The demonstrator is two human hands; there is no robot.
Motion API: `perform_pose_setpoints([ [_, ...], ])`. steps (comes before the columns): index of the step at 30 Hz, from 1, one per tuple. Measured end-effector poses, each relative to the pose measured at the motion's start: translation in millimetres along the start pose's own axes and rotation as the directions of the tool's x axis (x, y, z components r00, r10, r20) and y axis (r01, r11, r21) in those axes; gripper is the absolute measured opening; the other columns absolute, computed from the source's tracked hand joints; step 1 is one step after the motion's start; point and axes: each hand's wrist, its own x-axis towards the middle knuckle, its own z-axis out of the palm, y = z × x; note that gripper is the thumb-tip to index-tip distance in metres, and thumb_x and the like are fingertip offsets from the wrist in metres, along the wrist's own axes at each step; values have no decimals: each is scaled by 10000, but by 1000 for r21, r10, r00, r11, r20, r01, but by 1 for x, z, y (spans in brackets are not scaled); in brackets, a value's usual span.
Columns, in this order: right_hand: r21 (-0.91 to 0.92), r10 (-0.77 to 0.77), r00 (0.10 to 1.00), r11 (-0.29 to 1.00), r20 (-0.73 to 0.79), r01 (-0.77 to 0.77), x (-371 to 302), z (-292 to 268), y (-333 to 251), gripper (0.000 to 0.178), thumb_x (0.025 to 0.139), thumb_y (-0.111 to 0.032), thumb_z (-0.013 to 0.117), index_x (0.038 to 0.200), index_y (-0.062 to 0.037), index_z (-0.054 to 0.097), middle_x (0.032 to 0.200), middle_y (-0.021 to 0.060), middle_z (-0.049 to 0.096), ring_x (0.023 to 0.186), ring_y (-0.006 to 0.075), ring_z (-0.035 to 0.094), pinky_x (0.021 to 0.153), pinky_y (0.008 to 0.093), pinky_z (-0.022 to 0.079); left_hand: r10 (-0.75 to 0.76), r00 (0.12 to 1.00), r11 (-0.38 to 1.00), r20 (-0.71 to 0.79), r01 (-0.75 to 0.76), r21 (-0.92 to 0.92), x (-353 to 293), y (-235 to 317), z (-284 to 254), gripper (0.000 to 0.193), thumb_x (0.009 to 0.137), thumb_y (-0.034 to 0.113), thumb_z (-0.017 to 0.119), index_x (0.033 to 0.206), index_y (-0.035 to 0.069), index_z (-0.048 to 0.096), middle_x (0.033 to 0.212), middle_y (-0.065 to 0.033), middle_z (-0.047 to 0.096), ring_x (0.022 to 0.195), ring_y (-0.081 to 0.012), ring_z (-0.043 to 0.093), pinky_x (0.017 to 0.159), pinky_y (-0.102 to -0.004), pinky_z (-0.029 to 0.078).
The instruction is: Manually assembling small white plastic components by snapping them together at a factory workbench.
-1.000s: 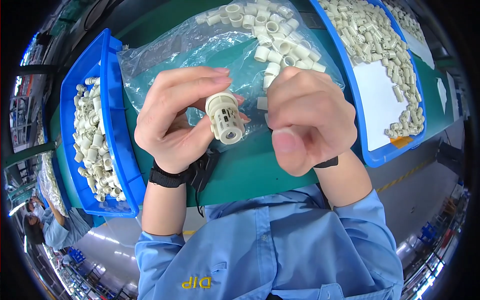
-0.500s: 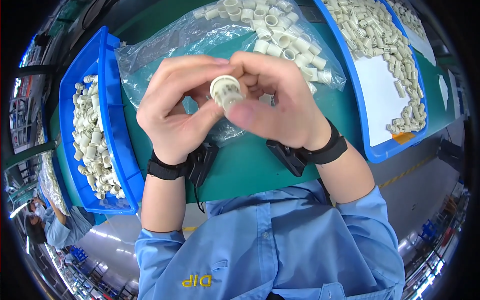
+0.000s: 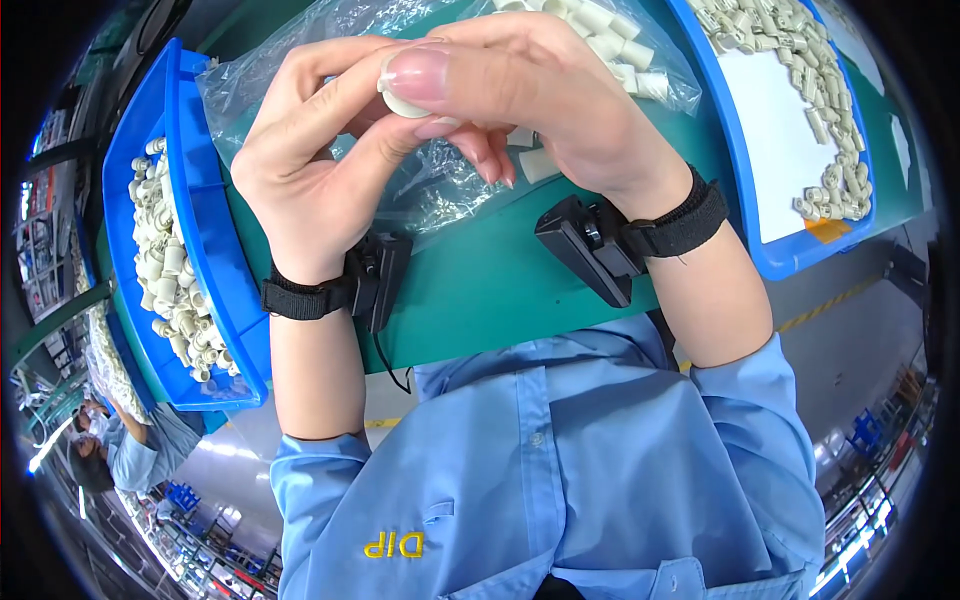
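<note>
My left hand (image 3: 310, 165) and my right hand (image 3: 560, 105) meet above the table, both closed around a small white plastic sleeve (image 3: 402, 106). Only its round rim shows, beneath my right thumb, which presses on its end. My left thumb and forefinger pinch it from the side; the rest is hidden by the fingers. Under my right palm, another white sleeve (image 3: 540, 166) is partly visible. Behind my hands, a clear plastic bag (image 3: 255, 85) lies spread out, with several loose white sleeves (image 3: 640, 85) at its right end.
On the left, a blue bin (image 3: 195, 180) holds many small cream parts (image 3: 165, 260). A blue tray (image 3: 745, 200) on the right carries white paper and rows of similar parts (image 3: 820, 125). The green table's near edge (image 3: 480, 345) runs before my shirt. Another person (image 3: 145, 450) is at far left.
Both hands have moved up and away from my body with the sleeve. My right thumb has come over its end, covering the inner part that showed before.
</note>
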Motion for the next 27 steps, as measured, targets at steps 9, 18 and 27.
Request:
perform_pose_setpoints([
  [9, -24, -81, 994, 996, 76, 83, 0, -5, 5, 327, 927, -301, 718, 933, 23, 672, 641, -51, 549, 546, 4, 436, 463, 179, 282, 68, 995, 994, 76, -74, 82, 6, 0, -3, 274, 870, 92, 741, 1113, -31, 712, 1155, -152, 650, 880, -141, 622, 559, -202, 483],
  [18, -366, -183, 982, 912, 48, 188, 0, -1, 14, 477, 934, -427, 554, 1003, 32, 665, 806, 67, 627, 588, 85, 531, 502, 241, 440, 74, 996, 987, 59, -81, 137, 5, 5, -1, 312, 847, 26, 712, 1154, -30, 696, 1169, -169, 651, 1022, -212, 627, 699, -253, 533],
  [27, -114, -174, 978, 976, 117, 187, 3, 0, 20, 576, 915, -424, 562, 1140, 102, 631, 996, 154, 671, 592, 78, 467, 495, 240, 429, 191, 979, 978, -66, -184, 102, 2, 8, 4, 324, 827, -5, 725, 1130, -105, 669, 1085, -187, 674, 973, -232, 655, 801, -282, 530],
])
